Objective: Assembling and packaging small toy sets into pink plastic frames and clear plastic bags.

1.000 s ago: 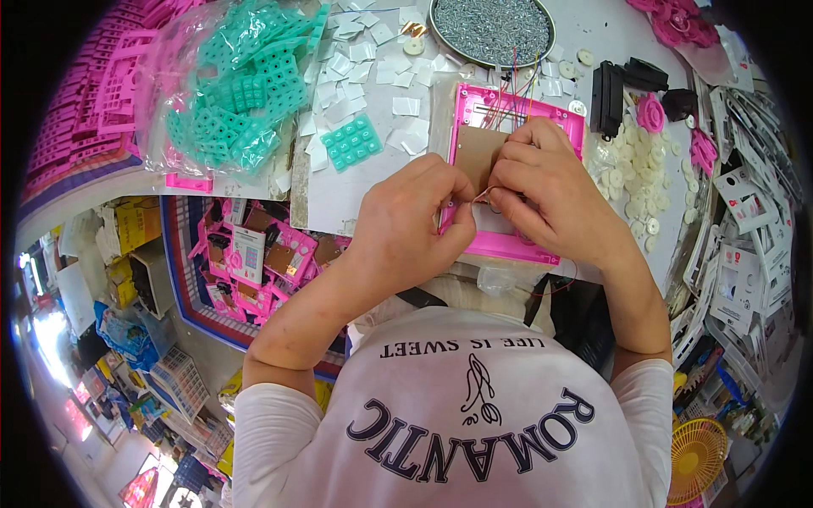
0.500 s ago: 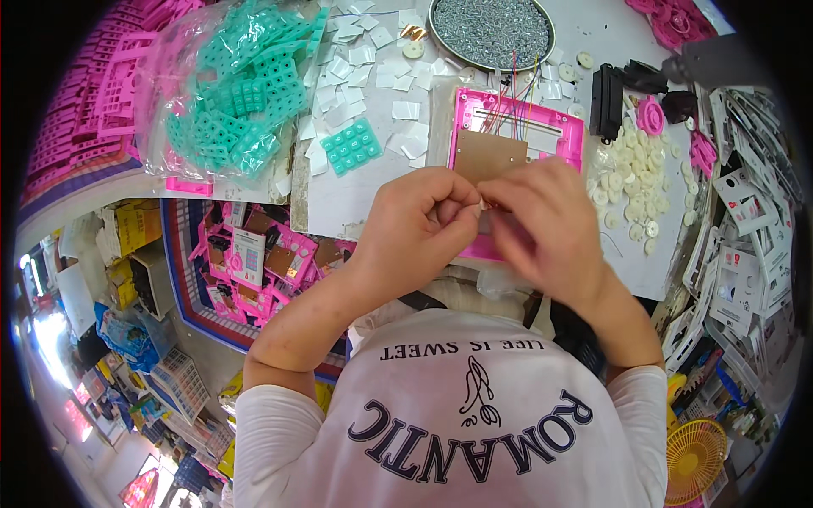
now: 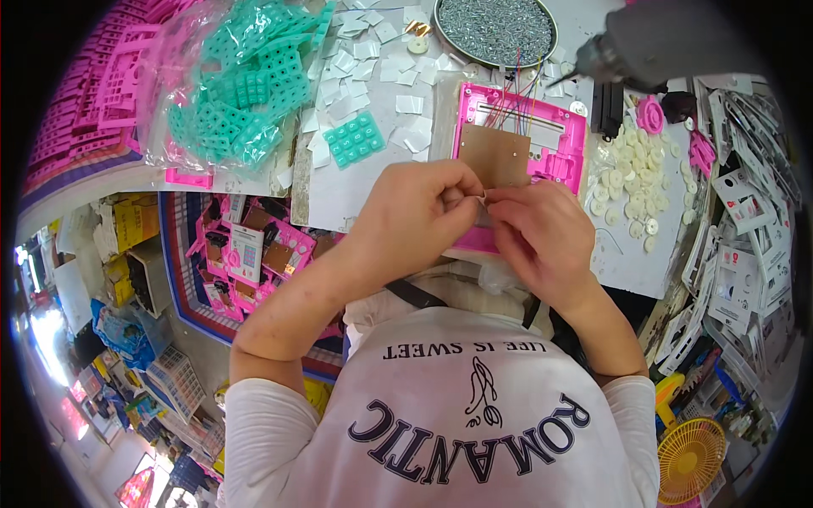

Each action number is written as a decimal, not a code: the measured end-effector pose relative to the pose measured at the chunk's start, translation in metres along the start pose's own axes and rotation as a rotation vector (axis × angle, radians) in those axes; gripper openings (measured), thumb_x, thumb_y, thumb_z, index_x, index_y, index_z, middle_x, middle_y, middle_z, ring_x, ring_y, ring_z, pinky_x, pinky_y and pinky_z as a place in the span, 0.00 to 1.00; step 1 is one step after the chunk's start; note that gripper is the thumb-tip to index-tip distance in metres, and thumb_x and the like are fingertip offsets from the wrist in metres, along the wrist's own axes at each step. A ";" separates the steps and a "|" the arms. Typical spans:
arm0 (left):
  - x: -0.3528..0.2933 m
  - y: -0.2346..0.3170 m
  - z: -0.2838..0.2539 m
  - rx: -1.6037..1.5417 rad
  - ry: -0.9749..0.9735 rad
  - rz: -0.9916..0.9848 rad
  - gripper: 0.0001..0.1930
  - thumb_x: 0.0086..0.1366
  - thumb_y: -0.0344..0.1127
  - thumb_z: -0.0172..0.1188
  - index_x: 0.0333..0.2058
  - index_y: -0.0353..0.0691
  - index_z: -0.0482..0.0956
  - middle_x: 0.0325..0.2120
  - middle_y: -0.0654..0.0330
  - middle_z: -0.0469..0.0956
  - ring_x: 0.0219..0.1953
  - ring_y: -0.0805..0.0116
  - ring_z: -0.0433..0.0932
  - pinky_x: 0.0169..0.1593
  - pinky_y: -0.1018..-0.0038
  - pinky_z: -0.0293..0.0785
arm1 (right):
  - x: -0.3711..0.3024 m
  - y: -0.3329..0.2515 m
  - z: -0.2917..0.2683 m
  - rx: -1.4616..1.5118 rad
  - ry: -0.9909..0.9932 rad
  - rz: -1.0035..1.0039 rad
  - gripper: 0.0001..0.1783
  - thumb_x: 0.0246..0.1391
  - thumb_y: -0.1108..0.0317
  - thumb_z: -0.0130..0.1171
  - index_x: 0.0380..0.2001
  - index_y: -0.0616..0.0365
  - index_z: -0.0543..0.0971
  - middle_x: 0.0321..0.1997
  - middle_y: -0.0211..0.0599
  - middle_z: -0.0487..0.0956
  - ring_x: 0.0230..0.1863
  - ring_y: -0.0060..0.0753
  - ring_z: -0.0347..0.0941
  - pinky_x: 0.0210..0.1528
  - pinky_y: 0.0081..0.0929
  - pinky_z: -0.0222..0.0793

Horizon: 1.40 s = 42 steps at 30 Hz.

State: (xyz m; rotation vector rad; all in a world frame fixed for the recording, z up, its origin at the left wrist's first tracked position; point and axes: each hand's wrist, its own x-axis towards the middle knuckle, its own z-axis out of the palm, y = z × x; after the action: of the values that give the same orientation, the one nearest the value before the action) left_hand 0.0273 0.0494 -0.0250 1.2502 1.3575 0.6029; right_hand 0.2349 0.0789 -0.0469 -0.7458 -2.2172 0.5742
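dark pointed tool (image 3: 669, 44): further into view | right hand (image 3: 544, 237): lower

Dark lettering (image 3: 478, 464) on white shirt (image 3: 423, 381), pale key marks (image 3: 353, 136) on teal keypad (image 3: 356, 142)

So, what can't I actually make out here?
In the head view:
Tiny item between left hand and right hand: too small, mostly covered by them.
Brown board's near edge: mostly behind the hands.
Dark grey screwdriver-like tool's rear: lost at the rim.
Silver metal pieces: individually too small.
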 end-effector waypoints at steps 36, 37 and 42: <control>0.012 -0.011 -0.008 0.516 0.099 0.776 0.10 0.54 0.23 0.68 0.36 0.38 0.81 0.30 0.58 0.80 0.33 0.58 0.78 0.36 0.67 0.75 | -0.005 -0.002 0.001 -0.240 -0.120 -0.146 0.13 0.38 0.68 0.64 0.32 0.57 0.84 0.37 0.31 0.79 0.42 0.39 0.72 0.43 0.35 0.68; 0.012 -0.014 -0.006 0.512 0.114 0.775 0.11 0.53 0.23 0.68 0.36 0.39 0.80 0.30 0.58 0.79 0.33 0.56 0.76 0.37 0.65 0.74 | -0.004 -0.003 0.002 -0.246 -0.134 -0.151 0.13 0.38 0.68 0.63 0.32 0.57 0.84 0.37 0.30 0.78 0.41 0.38 0.72 0.44 0.36 0.68; 0.012 -0.024 0.002 0.526 0.176 0.791 0.12 0.51 0.23 0.69 0.35 0.40 0.78 0.30 0.58 0.78 0.34 0.54 0.74 0.39 0.63 0.73 | -0.004 -0.001 0.004 -0.257 -0.186 -0.159 0.13 0.39 0.67 0.62 0.32 0.56 0.84 0.36 0.30 0.78 0.41 0.38 0.72 0.47 0.38 0.67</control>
State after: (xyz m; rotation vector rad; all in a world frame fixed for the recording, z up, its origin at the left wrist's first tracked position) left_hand 0.0238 0.0522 -0.0512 2.2443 1.1663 0.9427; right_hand 0.2335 0.0744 -0.0509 -0.6566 -2.5280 0.2920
